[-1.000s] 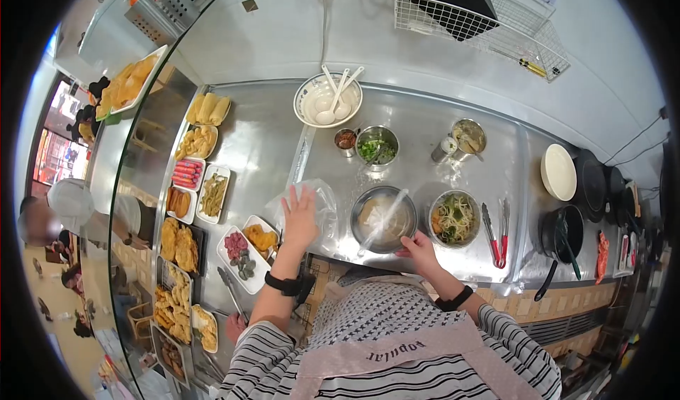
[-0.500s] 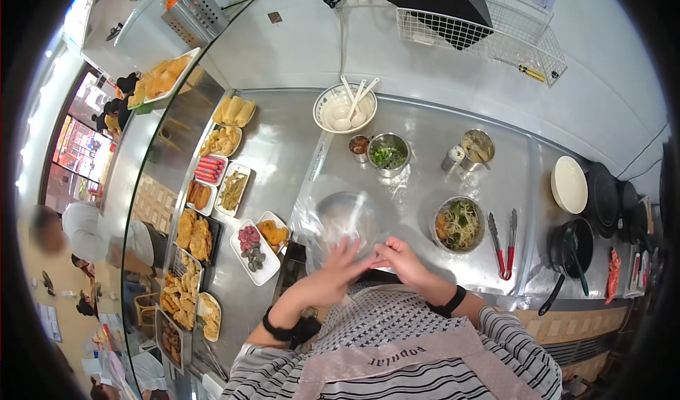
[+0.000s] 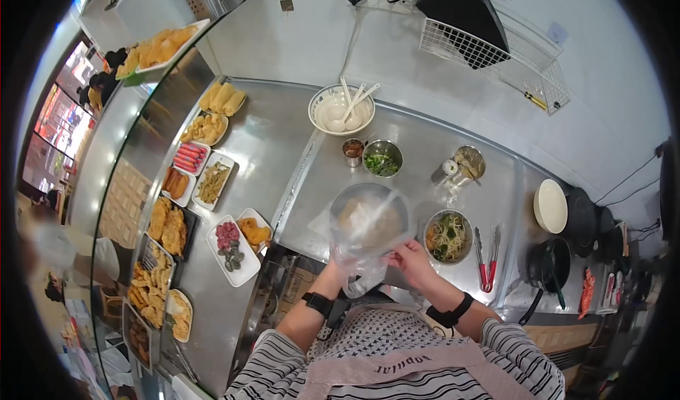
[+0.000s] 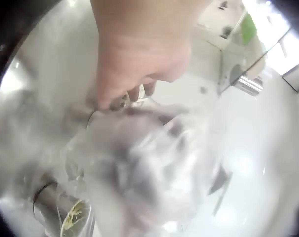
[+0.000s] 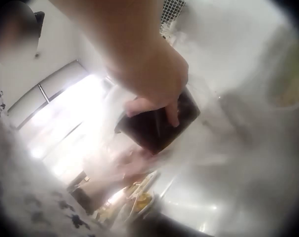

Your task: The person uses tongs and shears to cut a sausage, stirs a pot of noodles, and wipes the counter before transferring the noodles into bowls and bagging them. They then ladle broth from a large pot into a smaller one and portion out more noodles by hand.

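Note:
A round dark takeaway bowl with pale contents is surrounded by a clear plastic bag, close to the person's front. A long pale strip lies across the bowl's top. The left hand has its fingers curled on the bag, which spreads crumpled and blurred below it in the left wrist view; in the head view the bag covers much of that hand. On the bowl's near right side, the right hand grips the rim. From the right wrist, its thumb and fingers show against the dark bowl wall.
A steel bowl of noodles and greens stands right of the hands, beside red-handled tongs. Behind are a steel bowl of chopped greens and a white bowl with spoons. Trays of fried food line the left.
The bowl has shifted left from its place on the counter and is now inside the bag. The left hand, spread over the bag earlier, has come in close to the bowl.

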Action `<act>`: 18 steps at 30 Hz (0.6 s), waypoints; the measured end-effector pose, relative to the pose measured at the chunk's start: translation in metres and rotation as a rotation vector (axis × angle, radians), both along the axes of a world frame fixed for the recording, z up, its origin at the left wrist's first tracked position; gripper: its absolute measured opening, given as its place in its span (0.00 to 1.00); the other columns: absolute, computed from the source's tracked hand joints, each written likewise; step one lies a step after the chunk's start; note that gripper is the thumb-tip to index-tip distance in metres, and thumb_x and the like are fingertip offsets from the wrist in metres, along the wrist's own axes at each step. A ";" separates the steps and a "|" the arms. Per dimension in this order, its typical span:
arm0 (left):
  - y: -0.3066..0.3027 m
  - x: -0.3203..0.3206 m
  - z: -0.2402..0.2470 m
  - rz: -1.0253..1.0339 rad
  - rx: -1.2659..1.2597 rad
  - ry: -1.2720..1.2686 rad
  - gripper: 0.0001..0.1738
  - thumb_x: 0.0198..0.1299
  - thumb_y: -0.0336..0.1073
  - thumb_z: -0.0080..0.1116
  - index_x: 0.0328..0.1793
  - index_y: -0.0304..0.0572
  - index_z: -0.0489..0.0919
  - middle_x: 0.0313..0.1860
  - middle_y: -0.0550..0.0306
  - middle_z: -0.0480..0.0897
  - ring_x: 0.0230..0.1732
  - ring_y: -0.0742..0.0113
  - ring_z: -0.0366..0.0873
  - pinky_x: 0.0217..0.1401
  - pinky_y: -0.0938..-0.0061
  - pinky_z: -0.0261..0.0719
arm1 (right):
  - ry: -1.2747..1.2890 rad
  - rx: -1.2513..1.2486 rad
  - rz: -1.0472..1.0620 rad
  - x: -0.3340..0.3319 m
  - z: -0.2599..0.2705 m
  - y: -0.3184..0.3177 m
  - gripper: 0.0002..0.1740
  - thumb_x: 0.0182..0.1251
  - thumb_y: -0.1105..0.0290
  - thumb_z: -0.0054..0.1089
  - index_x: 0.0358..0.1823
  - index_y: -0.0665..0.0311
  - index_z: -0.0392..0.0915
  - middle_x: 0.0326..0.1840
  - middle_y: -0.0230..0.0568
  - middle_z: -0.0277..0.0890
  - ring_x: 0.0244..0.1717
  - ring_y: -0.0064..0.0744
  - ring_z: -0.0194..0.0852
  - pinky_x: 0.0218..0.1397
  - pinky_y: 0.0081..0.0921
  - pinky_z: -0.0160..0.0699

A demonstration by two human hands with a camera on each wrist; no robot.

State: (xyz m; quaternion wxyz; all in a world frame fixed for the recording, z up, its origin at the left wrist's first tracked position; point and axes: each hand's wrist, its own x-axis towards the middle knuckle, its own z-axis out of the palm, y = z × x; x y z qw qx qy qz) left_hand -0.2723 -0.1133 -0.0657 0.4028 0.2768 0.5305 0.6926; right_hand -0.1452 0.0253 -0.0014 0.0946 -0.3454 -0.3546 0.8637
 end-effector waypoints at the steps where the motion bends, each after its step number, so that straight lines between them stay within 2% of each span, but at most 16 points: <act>1: -0.003 0.013 0.005 -0.026 0.058 -0.082 0.24 0.60 0.42 0.54 0.60 0.38 0.69 0.56 0.51 0.75 0.55 0.61 0.72 0.60 0.66 0.71 | -0.020 -0.017 -0.006 -0.005 -0.010 -0.003 0.05 0.66 0.74 0.52 0.38 0.69 0.70 0.36 0.43 0.76 0.35 0.34 0.79 0.42 0.27 0.84; 2: 0.002 0.018 0.004 -0.118 0.152 -0.675 0.21 0.59 0.40 0.55 0.56 0.39 0.72 0.50 0.53 0.77 0.51 0.63 0.73 0.57 0.68 0.72 | -0.043 -0.040 -0.012 -0.009 -0.021 -0.009 0.05 0.66 0.74 0.52 0.40 0.68 0.71 0.38 0.45 0.77 0.36 0.33 0.80 0.42 0.27 0.84; 3: 0.007 0.023 0.002 -0.081 0.179 -1.288 0.18 0.57 0.37 0.56 0.53 0.40 0.74 0.44 0.54 0.79 0.47 0.66 0.74 0.54 0.71 0.73 | -0.015 -0.055 -0.010 -0.017 -0.029 -0.016 0.06 0.66 0.73 0.52 0.41 0.68 0.70 0.39 0.44 0.76 0.38 0.34 0.79 0.42 0.26 0.83; 5: 0.000 0.031 -0.054 -0.208 0.520 -2.025 0.19 0.60 0.41 0.51 0.55 0.39 0.73 0.48 0.54 0.78 0.50 0.65 0.74 0.58 0.69 0.70 | -0.065 -0.110 -0.039 -0.029 -0.039 -0.029 0.07 0.66 0.72 0.53 0.41 0.67 0.69 0.37 0.43 0.75 0.35 0.33 0.78 0.40 0.26 0.84; 7: -0.003 0.036 -0.067 -0.212 0.468 -1.863 0.21 0.62 0.47 0.46 0.55 0.42 0.73 0.51 0.57 0.78 0.53 0.65 0.73 0.63 0.64 0.65 | -0.082 -0.125 -0.095 -0.039 -0.064 -0.045 0.11 0.65 0.68 0.56 0.44 0.64 0.68 0.35 0.44 0.75 0.32 0.32 0.78 0.35 0.24 0.82; 10: -0.004 0.042 -0.100 -0.256 0.429 -1.715 0.24 0.63 0.53 0.41 0.56 0.47 0.73 0.53 0.59 0.77 0.57 0.65 0.71 0.67 0.59 0.59 | -0.175 -0.103 -0.078 -0.052 -0.089 -0.060 0.13 0.64 0.65 0.58 0.43 0.63 0.67 0.36 0.44 0.75 0.33 0.31 0.78 0.34 0.23 0.80; 11: -0.004 0.036 -0.061 -0.257 0.349 -1.457 0.24 0.64 0.53 0.38 0.58 0.48 0.72 0.54 0.62 0.77 0.59 0.63 0.71 0.68 0.61 0.59 | -0.218 -0.113 -0.064 -0.053 -0.096 -0.062 0.15 0.64 0.64 0.58 0.45 0.64 0.68 0.37 0.44 0.76 0.34 0.31 0.78 0.34 0.21 0.80; 13: -0.005 0.030 -0.009 -0.068 0.003 -1.378 0.24 0.65 0.52 0.39 0.54 0.43 0.74 0.47 0.59 0.80 0.56 0.64 0.73 0.65 0.61 0.62 | -0.285 -0.121 -0.049 -0.061 -0.101 -0.057 0.18 0.64 0.62 0.59 0.48 0.65 0.69 0.39 0.44 0.76 0.35 0.29 0.78 0.35 0.19 0.79; 14: -0.006 0.027 0.003 0.026 -0.163 -1.325 0.24 0.66 0.51 0.40 0.53 0.41 0.75 0.43 0.58 0.82 0.54 0.65 0.74 0.64 0.61 0.63 | -0.347 -0.127 0.024 -0.061 -0.083 -0.051 0.19 0.64 0.61 0.59 0.50 0.66 0.69 0.40 0.44 0.76 0.35 0.29 0.78 0.35 0.20 0.79; 16: -0.027 0.015 0.006 -0.041 -0.342 -1.181 0.23 0.67 0.49 0.40 0.54 0.40 0.74 0.46 0.54 0.81 0.55 0.63 0.73 0.60 0.63 0.66 | -0.467 -0.135 0.180 -0.055 -0.025 -0.032 0.22 0.64 0.61 0.58 0.55 0.67 0.70 0.44 0.44 0.77 0.36 0.30 0.78 0.34 0.23 0.79; 17: -0.041 0.006 0.008 -0.067 -0.428 -1.105 0.22 0.68 0.49 0.40 0.55 0.39 0.73 0.47 0.52 0.81 0.56 0.61 0.73 0.59 0.65 0.68 | -0.296 0.078 0.158 -0.048 -0.017 -0.023 0.23 0.64 0.60 0.59 0.54 0.68 0.70 0.44 0.43 0.76 0.38 0.31 0.77 0.38 0.25 0.78; 18: -0.052 -0.001 0.024 -0.084 -0.560 -0.790 0.22 0.67 0.46 0.43 0.57 0.38 0.71 0.51 0.49 0.78 0.57 0.59 0.73 0.59 0.65 0.68 | -0.121 0.288 0.133 -0.040 -0.012 -0.011 0.23 0.64 0.60 0.59 0.53 0.69 0.69 0.45 0.42 0.75 0.41 0.31 0.77 0.41 0.27 0.77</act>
